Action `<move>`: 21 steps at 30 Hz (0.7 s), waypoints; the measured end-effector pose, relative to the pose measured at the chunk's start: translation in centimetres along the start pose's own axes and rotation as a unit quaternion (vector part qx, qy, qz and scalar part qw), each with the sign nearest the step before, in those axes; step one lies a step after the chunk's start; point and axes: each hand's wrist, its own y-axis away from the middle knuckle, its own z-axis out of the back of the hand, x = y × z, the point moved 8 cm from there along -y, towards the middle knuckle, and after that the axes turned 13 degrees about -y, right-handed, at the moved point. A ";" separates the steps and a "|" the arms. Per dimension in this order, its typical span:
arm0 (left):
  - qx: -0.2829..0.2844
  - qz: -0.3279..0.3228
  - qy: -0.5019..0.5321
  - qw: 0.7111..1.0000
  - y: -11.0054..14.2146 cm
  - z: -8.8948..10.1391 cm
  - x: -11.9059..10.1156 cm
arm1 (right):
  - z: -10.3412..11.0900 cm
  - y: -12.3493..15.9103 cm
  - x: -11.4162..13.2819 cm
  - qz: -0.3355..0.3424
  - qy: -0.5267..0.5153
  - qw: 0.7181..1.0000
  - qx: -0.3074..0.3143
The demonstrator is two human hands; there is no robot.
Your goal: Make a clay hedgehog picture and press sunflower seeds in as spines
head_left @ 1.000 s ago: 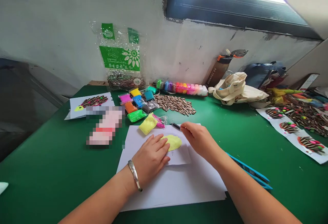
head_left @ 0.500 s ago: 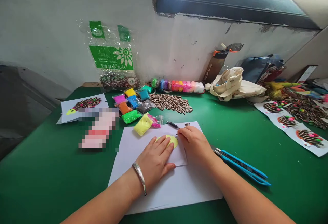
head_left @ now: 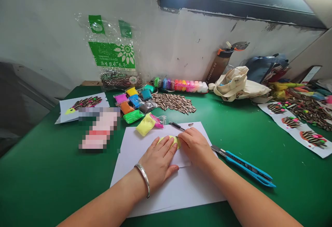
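Note:
My left hand [head_left: 160, 161], with a silver bangle at the wrist, lies flat with fingers stretched over a flattened piece of yellow modelling clay [head_left: 178, 143]. The clay rests on a small white card [head_left: 184, 159] on top of a larger white sheet [head_left: 145, 199]. At the clay's right edge, my right hand [head_left: 195, 145] is closed in a pinch. A small dark tip shows at its fingertips, apparently a sunflower seed, mostly hidden by the fingers. Just beyond the right hand are a black pen [head_left: 176, 126] and a single sunflower seed [head_left: 191, 124].
A blue utility knife [head_left: 246, 166] lies to the right. Behind the sheet are clay packets [head_left: 133, 117] and a sunflower seed pile [head_left: 175, 103]. Seed-and-clay pictures lie on paper at left [head_left: 83, 107] and right [head_left: 295, 126]. A bottle [head_left: 219, 64] and cloth bag [head_left: 238, 83] stand by the wall.
My right hand has shifted slightly left and down, its fingertips now closer over the clay's edge. My left hand stays pressed on the clay. The view has tilted slightly.

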 end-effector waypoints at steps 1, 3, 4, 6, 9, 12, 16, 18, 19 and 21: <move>0.003 0.000 -0.001 1.000 0.0 0.0 0.0 | 0.0 0.0 0.1 0.001 -0.006 1.000 0.001; 0.006 0.000 -0.004 1.000 0.0 0.0 0.0 | 0.0 0.0 0.1 0.000 -0.015 1.000 0.002; 0.006 0.000 -0.005 1.000 0.0 0.1 0.0 | 0.0 0.0 0.1 0.000 -0.018 1.000 0.003; 0.006 -0.004 -0.011 1.000 -0.1 0.1 -0.1 | 0.0 0.0 0.0 -0.003 -0.020 1.000 0.004; 0.005 -0.006 -0.017 1.000 -0.1 0.1 -0.2 | 0.0 0.0 -0.2 -0.009 -0.016 1.000 0.003; -0.005 0.001 -0.007 1.000 0.0 0.1 -0.1 | 0.0 -0.1 -0.5 -0.016 -0.004 1.000 -0.016; -0.005 0.000 -0.004 1.000 0.1 0.0 -0.1 | -0.5 0.1 -0.4 -0.004 0.001 1.000 -0.002; -0.005 -0.001 -0.006 1.000 0.0 0.0 -0.1 | -0.7 0.2 -0.1 0.005 -0.008 1.000 0.013; -0.006 -0.002 -0.007 1.000 0.0 0.0 -0.1 | -0.7 0.2 -0.1 0.005 -0.013 1.000 0.013; -0.008 -0.002 -0.006 1.000 0.0 0.1 -0.1 | -0.5 0.1 -0.3 -0.005 -0.019 1.000 -0.001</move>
